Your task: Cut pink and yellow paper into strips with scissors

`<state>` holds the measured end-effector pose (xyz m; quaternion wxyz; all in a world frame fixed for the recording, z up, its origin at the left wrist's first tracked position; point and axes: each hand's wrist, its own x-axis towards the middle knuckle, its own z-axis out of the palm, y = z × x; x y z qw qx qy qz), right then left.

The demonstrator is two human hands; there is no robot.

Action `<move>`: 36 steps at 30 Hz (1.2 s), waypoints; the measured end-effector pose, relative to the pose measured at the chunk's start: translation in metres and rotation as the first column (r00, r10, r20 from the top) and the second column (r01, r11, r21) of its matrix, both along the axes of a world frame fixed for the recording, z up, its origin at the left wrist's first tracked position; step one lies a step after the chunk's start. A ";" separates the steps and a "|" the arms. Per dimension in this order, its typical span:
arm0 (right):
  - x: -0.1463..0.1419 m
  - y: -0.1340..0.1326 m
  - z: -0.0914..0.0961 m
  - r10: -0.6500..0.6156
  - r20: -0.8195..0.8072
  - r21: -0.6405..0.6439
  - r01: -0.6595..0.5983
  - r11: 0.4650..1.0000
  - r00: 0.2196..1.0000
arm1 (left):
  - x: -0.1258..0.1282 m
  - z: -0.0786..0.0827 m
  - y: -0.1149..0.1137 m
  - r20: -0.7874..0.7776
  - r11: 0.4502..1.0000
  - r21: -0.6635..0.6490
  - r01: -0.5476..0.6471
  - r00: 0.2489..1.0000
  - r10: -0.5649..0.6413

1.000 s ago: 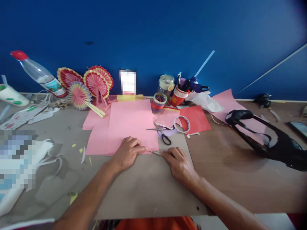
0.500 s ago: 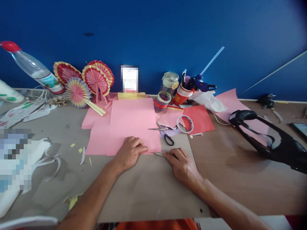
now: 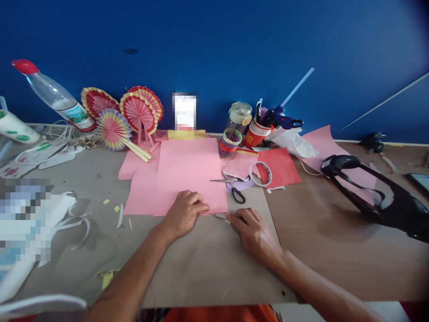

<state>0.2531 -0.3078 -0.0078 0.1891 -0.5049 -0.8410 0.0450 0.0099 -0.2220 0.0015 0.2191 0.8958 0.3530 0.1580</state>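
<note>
Pink paper sheets (image 3: pixel 187 170) lie overlapped in the middle of the desk. At the near edge of the top sheet, my left hand (image 3: pixel 186 212) is closed, thumb and fingers pinched together on the paper. Just to the right, my right hand (image 3: pixel 251 228) has curled fingers closed on the end of a slim whitish-grey piece (image 3: pixel 220 216), which points left along the sheet's near corner; its kind is unclear. Scissors (image 3: pixel 236 193) with black handles lie partly open above my right hand, their blades over the sheet's right edge.
Folded paper fans (image 3: pixel 139 112) stand at the back left beside a tilted bottle (image 3: pixel 63 103). A tape roll (image 3: pixel 260 173), red paper (image 3: pixel 281 165) and a red cup (image 3: pixel 256 133) of tools sit right of the sheets. A black strap-like device (image 3: pixel 375 192) lies far right.
The whole view has shifted slightly, so things on the left appear farther right. The slim piece by my right fingertips looks slightly turned; both hands stay nearly in place.
</note>
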 end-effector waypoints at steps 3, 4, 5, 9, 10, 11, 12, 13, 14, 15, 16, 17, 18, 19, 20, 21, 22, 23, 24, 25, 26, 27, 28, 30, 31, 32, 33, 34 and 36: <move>-0.003 -0.001 -0.001 -0.009 0.001 0.001 0.009 1.000 1.000 | 0.000 -0.001 0.000 0.004 1.000 -0.008 0.010 1.000 -0.010; -0.004 -0.001 -0.001 -0.012 0.004 0.009 0.012 1.000 1.000 | 0.000 -0.001 0.000 0.005 1.000 -0.011 0.011 1.000 -0.011; -0.006 -0.001 -0.001 -0.012 0.008 0.014 0.012 1.000 1.000 | 0.000 -0.001 0.000 0.005 1.000 -0.012 0.010 1.000 -0.010; -0.012 0.000 -0.002 0.008 0.019 0.006 -0.008 1.000 1.000 | 0.000 -0.001 0.000 -0.001 1.000 -0.010 0.003 1.000 -0.003; -0.012 -0.001 -0.002 0.009 0.021 0.006 -0.009 1.000 1.000 | 0.000 0.000 0.000 -0.003 1.000 -0.007 0.004 1.000 -0.004; -0.013 -0.001 -0.001 0.006 0.024 0.009 -0.006 1.000 1.000 | 0.000 0.000 0.000 -0.003 1.000 -0.004 0.007 1.000 -0.007; -0.014 -0.001 -0.001 0.001 0.028 0.013 -0.002 1.000 1.000 | 0.000 0.000 0.000 -0.002 1.000 -0.003 0.009 1.000 -0.009; -0.016 -0.001 0.000 -0.005 0.030 0.015 0.004 1.000 1.000 | 0.000 0.001 0.000 0.000 1.000 -0.002 0.009 1.000 -0.009; -0.017 -0.001 0.000 -0.009 0.032 0.016 0.008 1.000 0.999 | 0.000 0.001 0.000 0.002 1.000 -0.002 0.009 1.000 -0.009; -0.020 -0.001 0.000 -0.013 0.032 0.016 0.012 1.000 0.999 | 0.000 0.001 0.000 0.004 1.000 -0.002 0.005 1.000 -0.005; -0.022 -0.001 0.001 -0.016 0.030 0.017 0.016 1.000 0.999 | 0.000 0.001 0.000 0.004 1.000 -0.004 0.004 1.000 -0.004; -0.025 -0.001 0.001 -0.019 0.027 0.020 0.018 1.000 0.999 | 0.000 0.001 0.000 0.003 1.000 -0.006 0.003 1.000 -0.003; -0.027 -0.001 0.000 -0.020 0.024 0.023 0.020 1.000 0.999 | 0.000 0.001 0.000 0.000 1.000 -0.008 0.002 1.000 -0.002; -0.030 -0.001 0.000 -0.021 0.023 0.026 0.020 0.999 1.000 | 0.000 0.001 0.000 0.000 1.000 -0.009 0.002 1.000 -0.002; -0.031 -0.001 -0.001 -0.021 0.023 0.028 0.021 0.999 1.000 | 0.000 0.001 -0.001 -0.001 1.000 -0.010 0.002 1.000 -0.002; -0.033 -0.001 -0.001 -0.023 0.025 0.030 0.023 0.999 0.999 | 0.000 0.001 -0.001 -0.001 1.000 -0.010 0.002 1.000 -0.002; -0.033 -0.002 -0.002 -0.027 0.026 0.033 0.026 0.999 0.999 | 0.000 0.001 -0.001 -0.001 1.000 -0.009 0.001 1.000 -0.001; -0.034 -0.002 -0.002 -0.031 0.028 0.036 0.030 0.999 0.999 | 0.001 0.001 0.000 0.000 1.000 -0.005 0.000 1.000 0.000; -0.034 -0.003 -0.003 -0.036 0.029 0.041 0.034 0.999 0.999 | 0.001 0.002 0.000 -0.002 1.000 -0.001 0.001 1.000 -0.001; -0.034 -0.003 -0.003 -0.037 0.031 0.046 0.036 0.998 0.999 | 0.001 0.003 0.001 -0.006 1.000 0.004 0.006 1.000 -0.006; -0.034 -0.003 -0.003 -0.037 0.032 0.051 0.035 0.998 0.999 | 0.001 0.004 0.001 -0.013 1.000 0.010 0.020 1.000 -0.020; -0.033 -0.003 -0.004 -0.035 0.034 0.051 0.033 0.998 0.999 | 0.001 0.006 0.002 -0.021 0.999 0.015 0.039 0.999 -0.039; -0.033 -0.003 -0.004 -0.035 0.033 0.049 0.033 0.998 0.999 | 0.000 0.009 0.002 -0.033 0.998 0.019 0.065 0.997 -0.065; -0.033 -0.003 -0.005 -0.038 0.031 0.043 0.036 0.998 0.999 | -0.001 0.014 0.002 -0.055 0.992 0.032 0.118 0.992 -0.116; -0.033 -0.003 -0.005 -0.039 0.030 0.039 0.038 0.999 0.999 | -0.003 0.017 0.002 -0.067 0.990 0.039 0.135 0.989 -0.132; -0.033 -0.003 -0.005 -0.039 0.029 0.036 0.038 0.999 0.999 | -0.005 0.020 0.001 -0.079 0.989 0.047 0.141 0.987 -0.137; -0.033 -0.003 -0.005 -0.040 0.029 0.035 0.039 0.999 0.999 | -0.008 0.021 0.000 -0.085 0.989 0.057 0.136 0.988 -0.131; -0.033 -0.003 -0.004 -0.041 0.030 0.034 0.040 0.999 0.999 | -0.011 0.022 0.000 -0.086 0.990 0.069 0.123 0.989 -0.117; -0.033 -0.004 -0.004 -0.043 0.039 0.032 0.041 0.999 0.998 | -0.018 0.020 0.000 -0.073 0.992 0.088 0.089 0.994 -0.083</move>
